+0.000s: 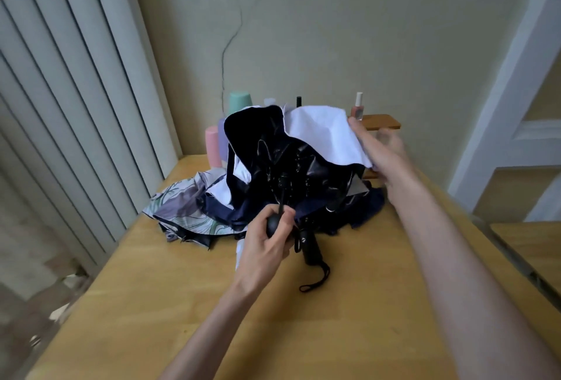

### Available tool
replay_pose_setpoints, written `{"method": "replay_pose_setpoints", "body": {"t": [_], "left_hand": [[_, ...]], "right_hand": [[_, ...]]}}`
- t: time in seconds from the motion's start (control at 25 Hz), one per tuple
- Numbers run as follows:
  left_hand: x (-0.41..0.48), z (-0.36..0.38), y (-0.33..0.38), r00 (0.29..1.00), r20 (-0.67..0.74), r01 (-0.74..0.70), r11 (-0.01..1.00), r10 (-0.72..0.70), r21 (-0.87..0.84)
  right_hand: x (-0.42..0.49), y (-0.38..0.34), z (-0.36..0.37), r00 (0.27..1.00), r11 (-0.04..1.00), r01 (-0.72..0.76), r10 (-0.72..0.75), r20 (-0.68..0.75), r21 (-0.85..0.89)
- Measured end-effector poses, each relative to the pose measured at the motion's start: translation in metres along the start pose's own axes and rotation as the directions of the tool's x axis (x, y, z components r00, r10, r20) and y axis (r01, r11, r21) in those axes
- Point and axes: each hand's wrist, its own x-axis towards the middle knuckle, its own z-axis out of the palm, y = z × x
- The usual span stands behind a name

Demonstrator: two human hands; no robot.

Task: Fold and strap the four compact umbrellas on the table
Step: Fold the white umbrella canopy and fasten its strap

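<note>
Head view, left hand (267, 246): raised just above the table (364, 303), fingers curled tightly round the rounded black handle (272, 224) of the white umbrella (318, 133).
Head view, right hand (379, 145): stretched forward and blurred; the canopy edge is pinched, with the thumb laid on top of the cloth.
White umbrella: held up over the pile at mid-table. The canopy is white outside and glossy black inside, slack and crumpled round a thin black shaft.
Pile: a floral umbrella (188, 200) in pale green and mauve is spread flat at left; a navy umbrella (358, 203) is crumpled at right.
Cylindrical handle (311, 246): black, laid on the table beside the left hand, with a corded wrist loop (315, 282) trailing nearer.
Table: smooth yellow wood.
Cups: mint (239, 103), pink (214, 145) and lilac (221, 136), set against the wall; their contents cannot be told.
Wooden shelf (382, 121): a nail-polish bottle (357, 107) is stood on it.
</note>
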Motion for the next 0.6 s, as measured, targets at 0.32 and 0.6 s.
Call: {"method": "replay_pose_setpoints", "body": {"t": [0.32, 0.6], "left_hand": [[-0.003, -0.015, -0.009, 0.982, 0.187, 0.007, 0.999, -0.016, 0.048], [-0.009, -0.066, 0.028, 0.998, -0.06, 0.021, 0.949, -0.002, 0.314]], "right_hand": [[-0.046, -0.009, 0.083, 0.84, 0.879, -0.457, 0.375, 0.393, 0.137], [-0.051, 0.002, 0.088, 0.96, 0.924, -0.247, 0.193, 0.203, 0.292]]}}
